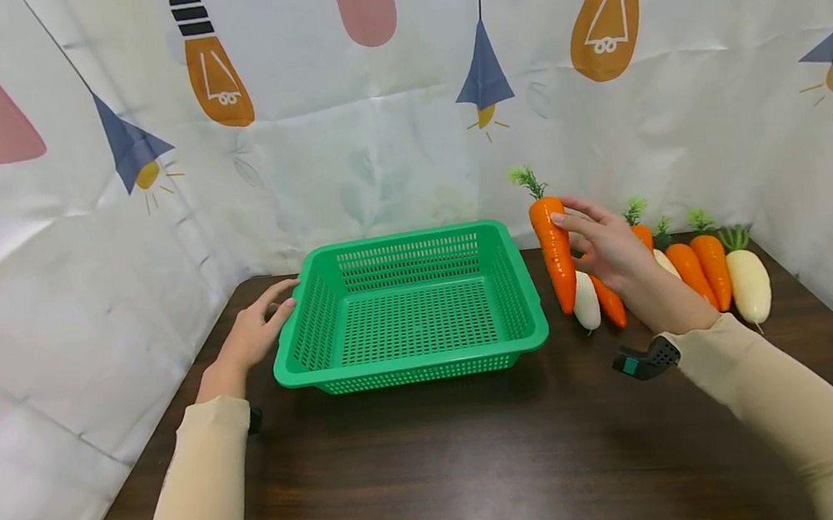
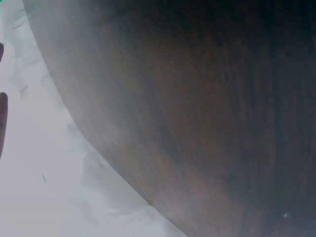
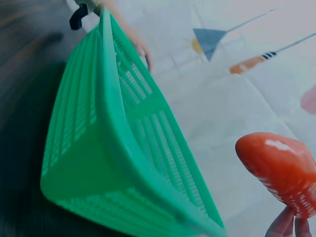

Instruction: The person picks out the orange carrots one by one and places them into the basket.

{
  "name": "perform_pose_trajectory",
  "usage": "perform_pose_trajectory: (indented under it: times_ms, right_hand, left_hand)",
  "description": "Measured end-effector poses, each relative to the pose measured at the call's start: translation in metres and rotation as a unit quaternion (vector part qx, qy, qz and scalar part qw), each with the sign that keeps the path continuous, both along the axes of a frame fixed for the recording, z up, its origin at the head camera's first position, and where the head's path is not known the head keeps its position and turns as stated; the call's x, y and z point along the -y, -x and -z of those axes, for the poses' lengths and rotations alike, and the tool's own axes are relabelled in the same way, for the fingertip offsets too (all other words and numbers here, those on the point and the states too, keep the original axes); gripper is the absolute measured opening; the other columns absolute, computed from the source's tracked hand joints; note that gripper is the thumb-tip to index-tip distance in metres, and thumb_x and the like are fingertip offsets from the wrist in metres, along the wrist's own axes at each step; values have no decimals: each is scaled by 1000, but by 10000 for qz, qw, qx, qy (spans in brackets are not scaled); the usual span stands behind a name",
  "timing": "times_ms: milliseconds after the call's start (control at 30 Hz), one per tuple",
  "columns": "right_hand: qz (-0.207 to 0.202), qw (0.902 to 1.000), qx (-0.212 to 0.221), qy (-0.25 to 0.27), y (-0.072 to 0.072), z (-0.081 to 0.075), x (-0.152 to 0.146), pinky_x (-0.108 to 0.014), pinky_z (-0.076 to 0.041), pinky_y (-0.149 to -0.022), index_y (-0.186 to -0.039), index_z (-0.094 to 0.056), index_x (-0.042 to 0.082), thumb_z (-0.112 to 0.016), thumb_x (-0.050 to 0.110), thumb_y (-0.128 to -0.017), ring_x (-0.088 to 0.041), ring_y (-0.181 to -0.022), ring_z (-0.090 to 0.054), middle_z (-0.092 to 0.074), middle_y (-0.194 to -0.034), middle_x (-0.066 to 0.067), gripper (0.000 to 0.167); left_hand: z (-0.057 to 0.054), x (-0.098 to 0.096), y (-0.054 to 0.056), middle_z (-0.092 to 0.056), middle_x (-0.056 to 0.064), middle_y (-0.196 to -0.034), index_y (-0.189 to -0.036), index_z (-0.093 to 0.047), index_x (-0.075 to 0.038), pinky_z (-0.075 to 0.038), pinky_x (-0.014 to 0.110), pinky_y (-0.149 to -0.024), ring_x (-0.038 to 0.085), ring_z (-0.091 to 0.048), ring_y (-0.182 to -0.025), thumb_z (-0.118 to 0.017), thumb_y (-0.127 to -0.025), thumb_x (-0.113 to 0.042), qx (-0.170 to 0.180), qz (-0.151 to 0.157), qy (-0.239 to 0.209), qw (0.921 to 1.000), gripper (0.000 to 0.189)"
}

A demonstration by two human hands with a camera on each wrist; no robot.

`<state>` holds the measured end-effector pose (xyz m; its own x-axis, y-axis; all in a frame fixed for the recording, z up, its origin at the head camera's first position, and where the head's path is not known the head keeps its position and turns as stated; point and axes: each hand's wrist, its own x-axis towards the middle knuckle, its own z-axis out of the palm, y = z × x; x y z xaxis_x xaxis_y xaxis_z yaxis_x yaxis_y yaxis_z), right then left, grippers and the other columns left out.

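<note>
My right hand [image 1: 607, 246] pinches an orange carrot [image 1: 556, 259] with a green leafy top. The carrot hangs above the table just right of the basket, tip down. In the right wrist view, the carrot [image 3: 276, 158] shows its blunt tip toward the camera, with fingertips [image 3: 282, 222] under it. A green plastic basket [image 1: 419, 362] with slotted walls stands on the table; nothing lies inside. At its left rim rests my left hand [image 1: 246, 335], fingers loosely extended against the edge. In the left wrist view only slivers of fingers show.
Right of the basket lie several more vegetables: a white radish [image 1: 586, 302], a carrot [image 1: 609, 302] beside it, more carrots [image 1: 713, 269] and a pale radish [image 1: 750, 286] with a green top. The dark wooden table [image 1: 437, 476] meets a printed cloth [image 1: 391, 153] behind.
</note>
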<state>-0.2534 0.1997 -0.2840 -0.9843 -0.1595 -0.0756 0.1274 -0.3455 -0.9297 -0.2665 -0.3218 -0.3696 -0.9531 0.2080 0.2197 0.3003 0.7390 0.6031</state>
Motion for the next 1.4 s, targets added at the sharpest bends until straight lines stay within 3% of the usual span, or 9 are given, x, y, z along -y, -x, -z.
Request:
perform_pose_trajectory:
  times_ms: [167,300,467,567,667,900,1100,1400]
  right_hand:
    - [-184,9994,11,-280,7,-1,20,-29,-54,-82,-153,-38,17,-61,19,-105,-15,-110,-56,-49,-131,3,53]
    - [-234,9983,-94,-529,15,1,38,-30,-51,-85,-154,-38,14,-60,20,-106,-14,-103,-60,-54,-125,1,53]
    - [-155,9979,-36,-634,29,3,61,-27,-53,-77,-154,-41,14,-61,20,-105,-15,-99,-61,-57,-121,-1,53]
    - [-114,9971,27,-758,39,5,74,-28,-53,-76,-154,-43,14,-62,20,-104,-19,-104,-59,-56,-125,-3,53]
    - [-168,9951,72,-969,49,7,86,-33,-52,-84,-154,-45,14,-63,21,-104,-23,-112,-57,-54,-133,-6,53]
    - [-457,9891,-16,-1398,64,8,105,-41,-51,-93,-152,-47,14,-69,19,-101,-31,-123,-57,-52,-142,-15,56]
    - [-818,9850,-6,-1519,78,14,115,-49,-49,-103,-156,-42,16,-64,14,-104,-37,-132,-52,-45,-150,-18,57]
    - [-1013,9768,-12,-1889,92,25,124,-57,-45,-106,-156,-43,13,-59,6,-105,-43,-132,-51,-40,-153,-22,54]
  left_hand:
    - [-2,-1,-2,-49,32,-146,-161,-35,-16,-42,71,-96,52,-51,-128,-42,-112,-40,42,-4,-29,10000,55]
    - [-4,-2,-3,-48,31,-147,-161,-34,-15,-42,71,-97,52,-50,-129,-42,-112,-39,76,9,-52,10000,55]
    - [-3,-1,-4,-48,32,-147,-162,-34,-15,-43,70,-95,52,-51,-128,-42,-112,-38,75,3,-6,10000,55]
    - [-3,-1,-4,-49,32,-146,-161,-34,-15,-43,70,-95,52,-52,-127,-42,-112,-38,65,-15,22,10000,55]
    - [-4,-1,-4,-49,31,-146,-161,-34,-16,-43,70,-96,52,-52,-128,-42,-112,-39,66,-27,21,10000,55]
    - [-3,0,-2,-52,32,-143,-161,-36,-17,-44,69,-94,51,-54,-124,-42,-112,-40,28,-45,41,10000,55]
    - [-2,1,-2,-53,33,-141,-161,-36,-17,-45,69,-93,52,-55,-123,-42,-112,-41,20,-66,50,10000,54]
    - [-1,2,-1,-52,31,-143,-161,-35,-19,-44,70,-96,51,-54,-125,-42,-112,-42,55,-54,80,9999,55]
